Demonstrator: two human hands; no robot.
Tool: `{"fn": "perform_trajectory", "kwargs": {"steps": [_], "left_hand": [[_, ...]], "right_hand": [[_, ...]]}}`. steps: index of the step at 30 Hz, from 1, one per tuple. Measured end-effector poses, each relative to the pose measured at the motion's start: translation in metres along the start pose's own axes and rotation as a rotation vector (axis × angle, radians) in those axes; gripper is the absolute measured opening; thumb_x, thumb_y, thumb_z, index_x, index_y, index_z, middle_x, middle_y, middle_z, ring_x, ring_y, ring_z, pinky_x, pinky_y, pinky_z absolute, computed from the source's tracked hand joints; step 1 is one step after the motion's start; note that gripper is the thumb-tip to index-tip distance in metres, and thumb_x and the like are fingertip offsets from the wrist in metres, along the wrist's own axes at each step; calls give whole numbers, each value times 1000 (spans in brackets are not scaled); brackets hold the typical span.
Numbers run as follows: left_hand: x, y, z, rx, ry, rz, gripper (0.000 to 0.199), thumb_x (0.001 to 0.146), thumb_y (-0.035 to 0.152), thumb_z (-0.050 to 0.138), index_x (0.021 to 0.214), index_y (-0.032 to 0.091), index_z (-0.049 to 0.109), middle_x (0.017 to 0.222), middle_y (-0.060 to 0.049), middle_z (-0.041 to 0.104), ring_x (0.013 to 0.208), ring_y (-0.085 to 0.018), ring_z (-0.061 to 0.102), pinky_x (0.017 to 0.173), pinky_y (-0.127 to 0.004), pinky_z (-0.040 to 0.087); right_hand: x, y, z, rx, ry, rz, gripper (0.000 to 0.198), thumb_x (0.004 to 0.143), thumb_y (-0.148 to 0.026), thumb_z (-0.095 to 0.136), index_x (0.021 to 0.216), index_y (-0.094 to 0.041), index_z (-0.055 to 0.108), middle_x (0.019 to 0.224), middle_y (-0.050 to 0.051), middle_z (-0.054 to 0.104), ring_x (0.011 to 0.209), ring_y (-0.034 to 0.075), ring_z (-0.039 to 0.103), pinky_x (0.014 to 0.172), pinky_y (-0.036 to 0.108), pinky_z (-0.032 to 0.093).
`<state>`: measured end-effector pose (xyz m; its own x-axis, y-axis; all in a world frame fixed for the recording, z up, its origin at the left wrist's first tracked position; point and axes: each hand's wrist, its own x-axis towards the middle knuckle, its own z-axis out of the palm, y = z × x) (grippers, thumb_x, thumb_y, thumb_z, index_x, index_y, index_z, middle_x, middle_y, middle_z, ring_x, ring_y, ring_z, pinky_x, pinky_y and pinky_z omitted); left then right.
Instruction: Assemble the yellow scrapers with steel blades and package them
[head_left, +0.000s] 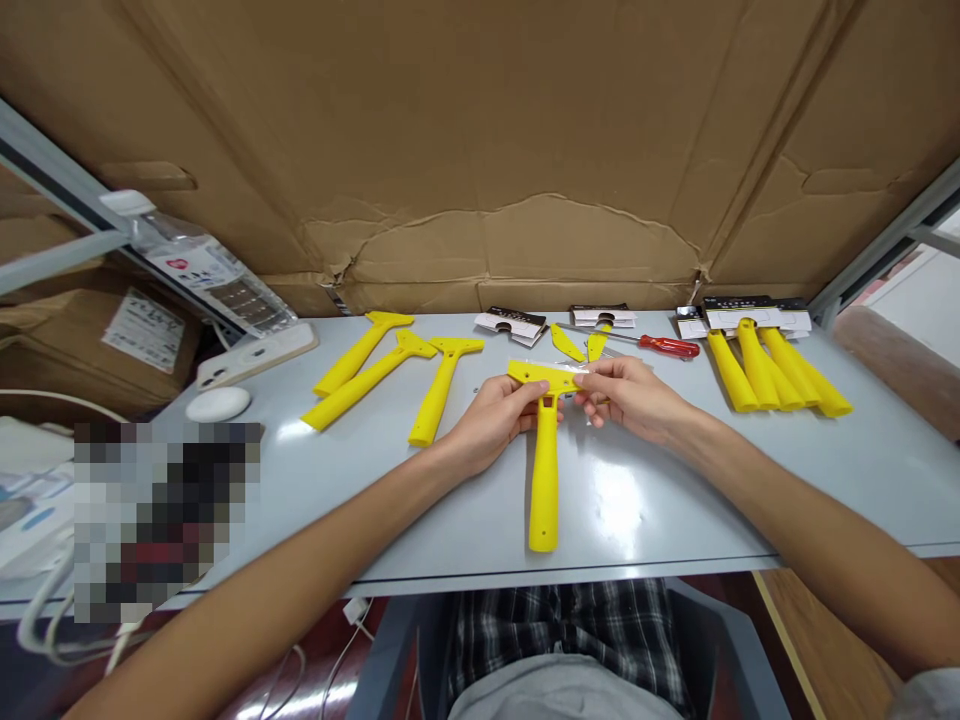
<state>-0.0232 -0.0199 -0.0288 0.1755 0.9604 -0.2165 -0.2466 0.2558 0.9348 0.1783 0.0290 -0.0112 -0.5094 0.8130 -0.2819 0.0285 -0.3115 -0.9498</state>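
Observation:
A yellow plastic scraper (544, 480) hangs handle toward me over the front part of the grey table. My left hand (493, 418) is closed around its neck, the thumb lying on the head. At the right end of the scraper's head, my right hand (631, 397) pinches with thumb and fingers; whether a small part is also in that pinch is hidden. Just beyond the head lie small yellow plates (568, 343), partly covered by the scraper and my right hand. A screwdriver (667, 346) with a red handle rests behind my right hand.
Several yellow scrapers (433, 400) lie loose at left. More, with card headers, are bunched (750, 375) at right. Folded cards (511, 325) lie along the back by a cardboard wall (525, 130). A bottle (214, 265), phone (259, 355) and white case (217, 404) occupy the left.

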Motion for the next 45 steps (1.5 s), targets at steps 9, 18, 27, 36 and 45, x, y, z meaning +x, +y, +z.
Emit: {"fn": "perform_trajectory", "kwargs": {"steps": [9,18,27,36,45], "left_hand": [[1,3,0,0,31,-32,18,91,24,67,93,7,73,88,-17,79,75,-21,74,79,-36,60],[-1,6,0,9,61,-53,18,91,25,68,90,7,71,94,-20,79,76,-21,73,80,-37,60],[-1,1,1,40,33,13,26,81,33,76,90,9,71,88,-15,78,72,-20,72,73,-35,59],[-4,3,5,86,80,16,24,77,32,76,86,13,66,82,-12,76,68,-22,72,63,-35,61],[-5,6,8,92,88,-34,21,91,33,66,95,14,62,74,-5,68,55,-13,61,50,-24,51]], "right_hand": [[3,-3,-6,-95,15,11,32,86,-42,74,94,-12,65,86,11,69,65,12,62,51,25,51],[9,-19,-56,-930,462,-422,30,89,-42,66,84,-14,72,74,6,70,66,13,61,63,25,43],[2,-2,-12,-461,-77,-108,47,88,-60,69,88,-13,70,64,5,64,47,10,53,45,25,44],[1,5,-2,-184,-79,-63,35,80,-45,79,78,-14,64,73,4,65,49,6,51,39,21,38],[2,6,1,-156,-71,-32,40,77,-48,83,81,-13,63,76,5,67,51,8,55,39,21,42]]}}
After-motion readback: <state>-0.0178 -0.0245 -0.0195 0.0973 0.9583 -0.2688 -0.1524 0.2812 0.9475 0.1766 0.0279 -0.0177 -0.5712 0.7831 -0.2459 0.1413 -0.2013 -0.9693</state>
